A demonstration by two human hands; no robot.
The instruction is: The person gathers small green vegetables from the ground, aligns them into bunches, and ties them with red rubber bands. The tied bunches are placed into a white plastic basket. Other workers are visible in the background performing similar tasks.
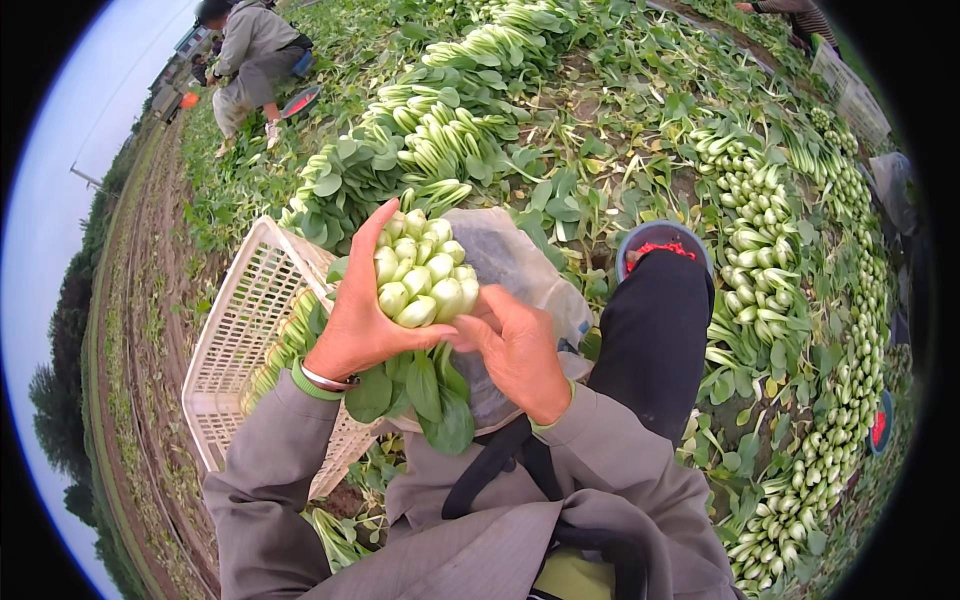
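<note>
A bunch of bok choy (427, 270) is up in front of me, pale stem bases facing me and green leaves hanging below. Around its left side and lower edge curves my left hand (360, 307), thumb and fingers spread wide to clasp it. My right hand (517, 349) presses at the bunch's lower right edge with bent fingers; whatever its fingertips pinch is hidden. Beneath the bunch, a translucent plastic sheet (510, 240) covers my lap. Left of me, a white plastic crate (232, 345) holds more bok choy bunches (289, 345), apparently banded.
Cut bok choy lies in a long row (442, 127) ahead and more rows (757, 240) at the right. A round basin (664, 232) with red bits stands by my knee. One person (255, 60) crouches at the far left; another person's striped sleeve (795, 9) shows near a crate (851, 94).
</note>
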